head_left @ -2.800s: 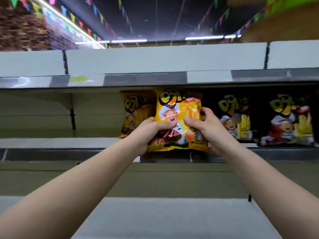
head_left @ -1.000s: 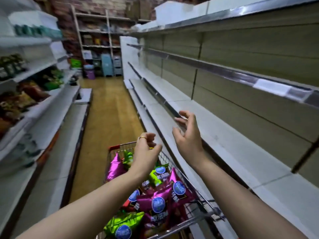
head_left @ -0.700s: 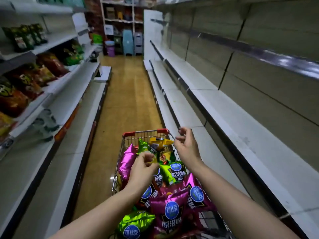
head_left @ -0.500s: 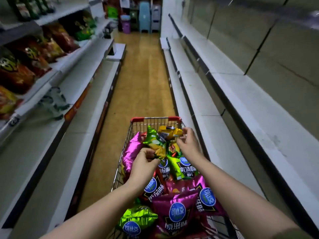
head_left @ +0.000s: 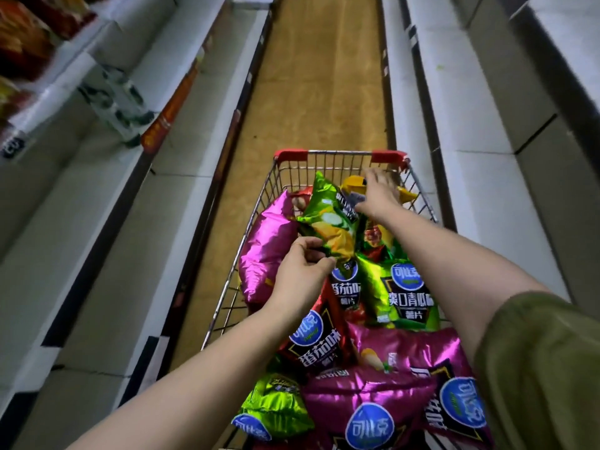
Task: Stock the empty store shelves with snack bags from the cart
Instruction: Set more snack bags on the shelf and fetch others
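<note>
Right hand (head_left: 378, 194) farther forward; left hand (head_left: 302, 271) on corner of green bag (head_left: 331, 219).

可比克 is printed on snack bags (head_left: 370, 428) in the cart (head_left: 341, 153). 番茄味 is shown on a red bag (head_left: 319, 344), 薯片 on a green bag (head_left: 409, 298).

cart (head_left: 337, 167) stands lengthwise on the aisle floor (head_left: 318, 92), with the left shelves (head_left: 97, 228) and the right shelves (head_left: 480, 177) on either side of it. snack bags (head_left: 367, 394) lie heaped in the cart from its near end to its far wall. a tilted bag (head_left: 328, 219) stands on the heap toward the far end, and a side bag (head_left: 266, 251) leans against the cart's left wall. our right hand (head_left: 378, 196) rests on a far bag (head_left: 352, 183) in the far right corner. our left hand (head_left: 302, 274) is at the tilted bag's near lower corner. stocked bags (head_left: 22, 43) sit on the upper left shelf.
</note>
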Motion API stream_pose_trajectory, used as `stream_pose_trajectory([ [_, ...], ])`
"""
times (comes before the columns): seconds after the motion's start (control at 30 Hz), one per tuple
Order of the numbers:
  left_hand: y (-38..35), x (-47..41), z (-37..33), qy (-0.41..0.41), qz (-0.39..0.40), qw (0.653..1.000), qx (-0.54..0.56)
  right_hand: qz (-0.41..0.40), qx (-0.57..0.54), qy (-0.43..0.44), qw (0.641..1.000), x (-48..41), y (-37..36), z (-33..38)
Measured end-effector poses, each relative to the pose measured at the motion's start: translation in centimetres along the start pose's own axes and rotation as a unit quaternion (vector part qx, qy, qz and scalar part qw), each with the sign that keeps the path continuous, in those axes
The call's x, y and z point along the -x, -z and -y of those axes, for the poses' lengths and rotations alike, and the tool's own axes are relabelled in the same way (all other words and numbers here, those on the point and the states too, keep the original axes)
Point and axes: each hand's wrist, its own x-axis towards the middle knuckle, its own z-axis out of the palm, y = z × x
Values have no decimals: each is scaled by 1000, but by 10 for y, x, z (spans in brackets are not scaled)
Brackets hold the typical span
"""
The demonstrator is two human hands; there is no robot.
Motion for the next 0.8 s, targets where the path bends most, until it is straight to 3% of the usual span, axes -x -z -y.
stream_pose_trajectory([
  [0.17, 5, -9, 14, 12, -5, 1000, 2, 31, 81, -24, 996, -27, -20, -3],
  [0.33, 4, -8, 20, 22, -5, 1000, 0, -51, 188, 29, 980, -3, -23, -10],
  [0.57, 5, 11, 1, -16, 27, 999, -22, -192, 83, 2, 978, 54, 62, -1],
  [0.8, 15, 42, -48, -124, 43, 987, -95, -159, -35, 64, 985, 160, 150, 13],
])
